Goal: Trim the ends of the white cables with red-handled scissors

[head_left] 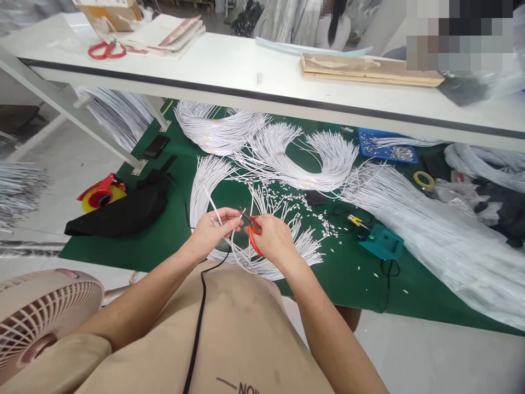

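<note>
Close in front of my body, my left hand (214,232) pinches a few white cables (241,256) whose ends stick up past the fingers. My right hand (272,236) is wrapped around red-handled scissors (255,235). The dark blades point left, at the cable end by my left fingertips; whether they touch it I cannot make out. Beneath both hands lies a curved bundle of white cables (301,246) on the green table mat (340,284). Small white offcuts (293,197) are scattered just beyond.
More cable bundles (221,131) lie behind. A blue tray (388,146) with small metal parts and a teal device (381,242) are on the right. At left are a black pouch (123,210), a tape dispenser (102,194) and a fan (49,317). A white shelf (229,68) spans the back.
</note>
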`<state>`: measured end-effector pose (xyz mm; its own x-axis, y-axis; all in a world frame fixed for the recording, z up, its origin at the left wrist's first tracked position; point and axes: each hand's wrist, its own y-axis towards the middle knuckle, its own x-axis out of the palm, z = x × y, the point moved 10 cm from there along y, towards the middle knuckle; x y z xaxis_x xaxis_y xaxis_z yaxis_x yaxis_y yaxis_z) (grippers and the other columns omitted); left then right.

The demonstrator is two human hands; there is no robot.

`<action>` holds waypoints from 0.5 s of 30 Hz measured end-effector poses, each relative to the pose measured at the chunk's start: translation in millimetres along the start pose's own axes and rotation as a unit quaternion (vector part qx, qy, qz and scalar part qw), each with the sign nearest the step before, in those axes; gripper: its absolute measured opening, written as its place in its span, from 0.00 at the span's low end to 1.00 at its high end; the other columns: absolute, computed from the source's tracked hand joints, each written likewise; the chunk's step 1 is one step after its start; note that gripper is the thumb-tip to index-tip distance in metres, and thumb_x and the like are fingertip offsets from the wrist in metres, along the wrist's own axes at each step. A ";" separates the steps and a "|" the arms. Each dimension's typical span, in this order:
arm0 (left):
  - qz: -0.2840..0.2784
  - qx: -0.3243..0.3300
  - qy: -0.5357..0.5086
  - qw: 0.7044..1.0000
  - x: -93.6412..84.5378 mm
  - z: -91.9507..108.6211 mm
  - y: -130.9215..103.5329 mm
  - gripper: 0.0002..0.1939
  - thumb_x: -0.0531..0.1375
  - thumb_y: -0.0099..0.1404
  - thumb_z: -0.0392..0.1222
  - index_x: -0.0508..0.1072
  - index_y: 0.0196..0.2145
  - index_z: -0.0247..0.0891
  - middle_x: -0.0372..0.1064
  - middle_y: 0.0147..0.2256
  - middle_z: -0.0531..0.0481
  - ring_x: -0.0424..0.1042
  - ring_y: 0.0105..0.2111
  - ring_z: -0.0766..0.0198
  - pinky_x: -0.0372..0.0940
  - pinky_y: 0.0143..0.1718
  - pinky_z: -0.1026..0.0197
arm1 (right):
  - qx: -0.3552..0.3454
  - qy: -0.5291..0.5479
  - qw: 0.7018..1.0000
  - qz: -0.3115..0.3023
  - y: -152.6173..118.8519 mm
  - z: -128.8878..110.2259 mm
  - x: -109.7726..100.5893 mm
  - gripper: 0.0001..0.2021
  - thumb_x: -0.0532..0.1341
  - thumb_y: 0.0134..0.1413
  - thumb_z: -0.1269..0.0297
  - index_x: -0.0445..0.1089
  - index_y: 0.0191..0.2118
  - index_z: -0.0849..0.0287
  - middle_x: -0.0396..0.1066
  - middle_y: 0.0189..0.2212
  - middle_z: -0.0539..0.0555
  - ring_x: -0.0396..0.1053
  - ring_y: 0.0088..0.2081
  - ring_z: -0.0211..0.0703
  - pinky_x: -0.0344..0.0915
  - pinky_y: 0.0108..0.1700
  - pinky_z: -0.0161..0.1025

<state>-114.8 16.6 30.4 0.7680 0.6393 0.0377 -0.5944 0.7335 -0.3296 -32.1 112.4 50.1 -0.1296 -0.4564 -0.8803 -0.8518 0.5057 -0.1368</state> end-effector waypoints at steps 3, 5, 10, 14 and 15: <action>0.012 -0.005 -0.004 1.000 -2.5 -0.2 -0.8 0.14 0.66 0.49 0.45 0.73 0.33 0.36 0.71 0.26 0.50 0.67 0.26 0.66 0.58 0.25 0.65 | -0.002 -0.017 1.000 0.013 -1.0 -0.8 -1.3 0.13 0.55 0.53 0.58 0.68 0.23 0.58 0.67 0.25 0.54 0.63 0.26 0.39 0.48 0.25 0.36; 0.025 -0.014 0.002 1.000 -5.1 -0.6 -1.3 0.15 0.67 0.47 0.45 0.73 0.32 0.35 0.72 0.25 0.49 0.69 0.27 0.63 0.59 0.26 0.64 | -0.002 -0.024 0.999 0.021 -1.8 -2.0 -0.6 0.13 0.56 0.53 0.57 0.68 0.23 0.58 0.67 0.25 0.54 0.64 0.26 0.40 0.49 0.25 0.36; 0.035 -0.013 0.023 0.999 -7.1 1.5 -2.7 0.14 0.65 0.50 0.46 0.73 0.32 0.34 0.74 0.27 0.46 0.71 0.27 0.61 0.62 0.28 0.62 | -0.014 -0.054 0.997 0.049 -4.6 -7.4 1.5 0.15 0.54 0.54 0.55 0.69 0.25 0.59 0.67 0.26 0.57 0.65 0.28 0.42 0.52 0.28 0.37; 0.029 0.004 0.040 0.999 -7.5 2.6 -2.3 0.13 0.63 0.52 0.47 0.73 0.32 0.35 0.73 0.26 0.47 0.69 0.25 0.63 0.61 0.26 0.62 | -0.012 -0.051 0.997 0.057 -7.2 -7.4 3.6 0.11 0.56 0.53 0.58 0.70 0.28 0.59 0.68 0.27 0.57 0.65 0.30 0.43 0.54 0.31 0.37; 0.028 0.005 0.045 0.999 -7.7 2.3 -2.0 0.13 0.62 0.53 0.48 0.73 0.31 0.35 0.73 0.25 0.47 0.68 0.24 0.64 0.61 0.26 0.63 | -0.010 -0.042 0.998 0.055 -7.3 -6.1 3.8 0.11 0.56 0.53 0.58 0.70 0.28 0.59 0.68 0.28 0.57 0.65 0.30 0.42 0.54 0.31 0.37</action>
<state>-120.1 10.7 32.9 0.7521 0.6557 -0.0663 -0.6386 0.7003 -0.3191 -29.4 102.5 50.6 -0.1806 -0.3344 -0.9249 -0.8445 0.5349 -0.0285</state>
